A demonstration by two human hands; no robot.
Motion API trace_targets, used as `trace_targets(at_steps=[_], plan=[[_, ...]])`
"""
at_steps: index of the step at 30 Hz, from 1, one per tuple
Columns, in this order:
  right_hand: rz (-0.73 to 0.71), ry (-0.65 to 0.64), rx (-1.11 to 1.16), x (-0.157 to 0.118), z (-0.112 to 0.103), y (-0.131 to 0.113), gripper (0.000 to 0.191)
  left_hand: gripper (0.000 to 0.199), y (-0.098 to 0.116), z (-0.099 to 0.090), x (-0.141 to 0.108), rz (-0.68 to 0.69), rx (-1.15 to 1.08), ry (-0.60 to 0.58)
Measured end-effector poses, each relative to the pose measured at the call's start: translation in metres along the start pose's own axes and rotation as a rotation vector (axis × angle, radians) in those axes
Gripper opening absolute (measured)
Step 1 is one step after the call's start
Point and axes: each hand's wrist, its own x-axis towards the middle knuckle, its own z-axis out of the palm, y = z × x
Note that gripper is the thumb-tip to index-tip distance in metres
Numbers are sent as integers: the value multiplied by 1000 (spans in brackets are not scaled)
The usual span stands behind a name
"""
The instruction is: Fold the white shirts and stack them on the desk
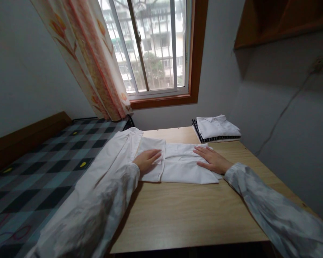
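Observation:
A white shirt (183,172), folded into a long narrow strip, lies across the wooden table. My left hand (148,160) rests flat on its left part, near a folded-over edge, fingers stretched out. On the strip's right end lies my right hand (212,159), palm down with fingers spread. Left of the strip, more white cloth (107,157) hangs over the table's left side toward the bed; whether it is the same garment I cannot tell. Neither hand grips anything.
A stack of folded clothes (218,127), white over black striped, sits at the table's (188,215) far right corner. The bed (56,161) with a checked cover adjoins on the left. Behind are a curtain (97,64) and a window; a cable (282,111) hangs down the right wall.

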Motion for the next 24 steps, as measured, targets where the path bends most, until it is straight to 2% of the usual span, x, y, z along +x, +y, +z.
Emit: trace_targets(at_steps=[3, 4, 6, 8, 12, 17, 20, 24], plan=[[0, 2, -5, 0, 1, -1, 77, 62, -23, -25, -6, -295, 95, 246], [-3, 4, -6, 0, 1, -2, 77, 63, -31, -32, -9, -425, 157, 279], [-7, 8, -8, 1, 2, -3, 77, 65, -45, -42, -17, -649, 195, 219], [-11, 10, -8, 4, 3, -4, 76, 62, -51, -47, -24, -772, 146, 117], [-23, 10, -2, 12, 3, -6, 76, 44, -44, -48, -27, -835, 35, 63], [-28, 12, -6, 16, 4, -8, 76, 36, -37, -53, -17, -813, 58, 11], [-31, 19, 5, 18, 5, -6, 77, 36, -42, -62, -13, -830, 37, -4], [-20, 19, 28, 31, 7, -4, 77, 45, -48, -71, -15, -886, -34, -62]])
